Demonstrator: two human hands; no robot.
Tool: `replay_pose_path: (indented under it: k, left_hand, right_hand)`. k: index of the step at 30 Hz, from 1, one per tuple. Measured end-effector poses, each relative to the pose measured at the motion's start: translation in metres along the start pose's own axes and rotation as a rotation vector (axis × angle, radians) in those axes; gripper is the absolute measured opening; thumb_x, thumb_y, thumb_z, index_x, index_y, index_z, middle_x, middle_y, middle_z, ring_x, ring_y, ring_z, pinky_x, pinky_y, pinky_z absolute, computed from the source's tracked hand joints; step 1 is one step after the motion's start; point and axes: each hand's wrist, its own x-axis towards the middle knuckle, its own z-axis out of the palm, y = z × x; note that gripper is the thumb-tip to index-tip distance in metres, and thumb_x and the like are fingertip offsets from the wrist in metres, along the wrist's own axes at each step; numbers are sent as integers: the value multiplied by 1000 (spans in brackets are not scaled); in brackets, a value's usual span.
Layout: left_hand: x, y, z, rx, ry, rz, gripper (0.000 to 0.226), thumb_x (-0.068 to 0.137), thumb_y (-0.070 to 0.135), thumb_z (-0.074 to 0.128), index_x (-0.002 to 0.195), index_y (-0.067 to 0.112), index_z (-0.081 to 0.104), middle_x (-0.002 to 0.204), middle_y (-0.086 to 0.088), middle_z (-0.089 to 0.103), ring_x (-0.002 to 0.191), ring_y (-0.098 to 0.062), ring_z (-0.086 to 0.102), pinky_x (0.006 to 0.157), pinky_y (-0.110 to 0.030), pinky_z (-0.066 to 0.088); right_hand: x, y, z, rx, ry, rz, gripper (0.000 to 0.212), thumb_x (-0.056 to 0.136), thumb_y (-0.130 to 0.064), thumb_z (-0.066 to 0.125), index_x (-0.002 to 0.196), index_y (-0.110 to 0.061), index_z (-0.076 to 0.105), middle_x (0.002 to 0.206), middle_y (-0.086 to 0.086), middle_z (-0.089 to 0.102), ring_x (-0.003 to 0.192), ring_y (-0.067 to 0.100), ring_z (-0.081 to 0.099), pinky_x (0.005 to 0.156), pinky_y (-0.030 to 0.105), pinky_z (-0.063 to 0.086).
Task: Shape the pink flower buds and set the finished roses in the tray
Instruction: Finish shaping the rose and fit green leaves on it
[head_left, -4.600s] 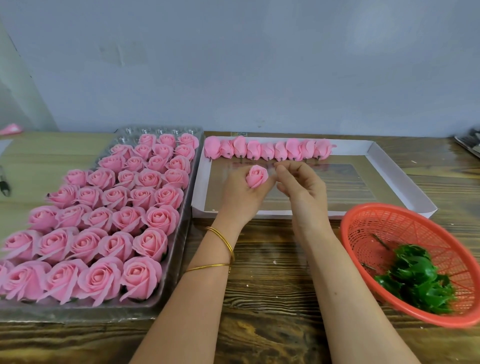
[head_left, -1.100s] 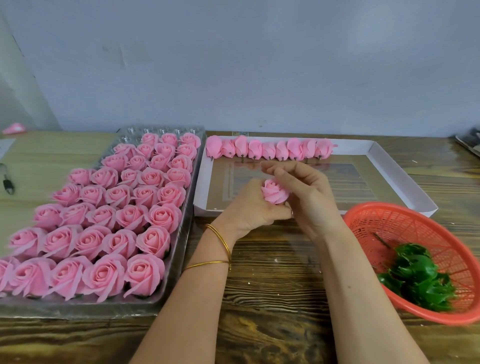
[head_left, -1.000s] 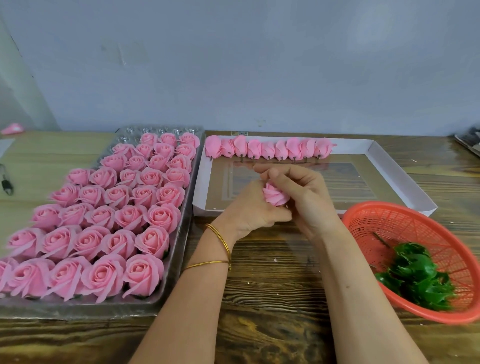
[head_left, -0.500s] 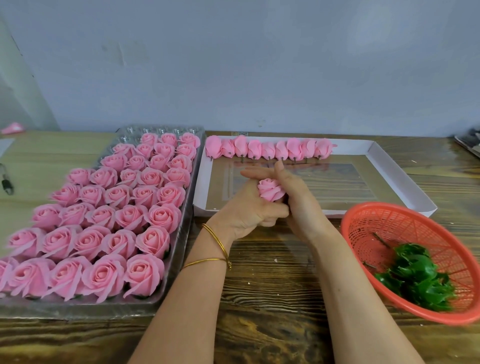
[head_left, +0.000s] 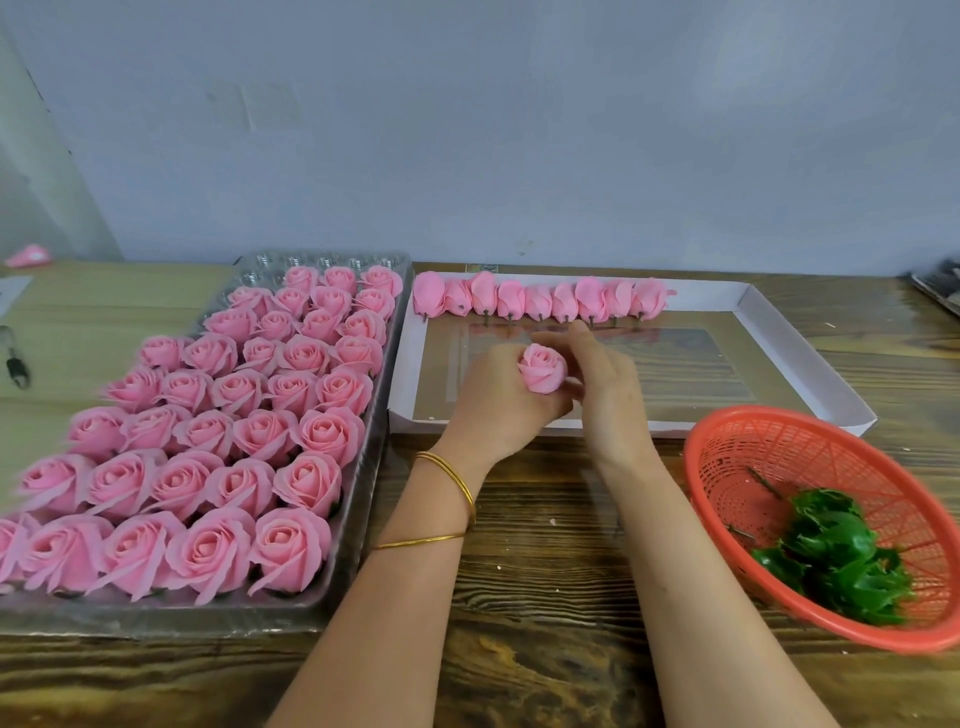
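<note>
My left hand (head_left: 496, 402) is closed around the base of a pink bud (head_left: 542, 368), held upright above the near edge of the white tray (head_left: 802, 358). My right hand (head_left: 605, 387) lies flat against the bud's right side, fingers straight and pointing up-left. A row of several shaped pink buds (head_left: 540, 301) lies along the tray's far wall, stems toward me. A clear plastic tray (head_left: 358, 499) on the left holds several rows of open pink roses (head_left: 208, 431).
A red plastic basket (head_left: 810, 467) with green leaf pieces (head_left: 831, 556) stands at the right, close to my right forearm. A dark tool (head_left: 15, 364) lies at the far left. A wall closes off the back of the wooden table (head_left: 545, 597).
Both hands lifted the bud slightly away from me over the tray. My right fingers went from curling over the bud to lying straight along its side.
</note>
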Motion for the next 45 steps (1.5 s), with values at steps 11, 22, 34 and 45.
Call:
replay_pose_path:
  k: [11, 22, 34, 45]
  left_hand:
    - [4, -3, 3, 377, 133, 30, 26, 92, 11, 54, 67, 14, 56, 64, 4, 52, 64, -15, 49, 52, -22, 29]
    - [5, -10, 7, 359, 174, 83, 16, 95, 19, 58, 80, 14, 63, 75, 7, 50, 72, -7, 44, 62, -10, 31]
    - [2, -5, 8, 303, 265, 74, 37, 94, 17, 54, 59, 27, 44, 58, 16, 44, 56, -1, 42, 51, -8, 34]
    - [1, -3, 9, 231, 305, 71, 47, 88, 7, 57, 53, 32, 39, 53, 13, 41, 52, 1, 38, 56, -3, 37]
  right_hand:
    - [-5, 9, 17, -298, 55, -200, 45, 96, -37, 44, 57, -15, 44, 53, -11, 45, 54, 2, 41, 53, 23, 31]
    - [-4, 10, 21, -343, 63, -242, 36, 88, -29, 48, 54, -28, 37, 47, -16, 44, 50, 3, 42, 48, 15, 28]
    - [-6, 5, 19, -58, -121, -47, 37, 89, -38, 55, 69, -7, 50, 64, -4, 49, 66, 11, 47, 63, 32, 38]
    - [-5, 0, 7, 66, -284, 111, 24, 79, -36, 70, 98, -21, 71, 95, 0, 76, 97, 15, 70, 78, 27, 56]
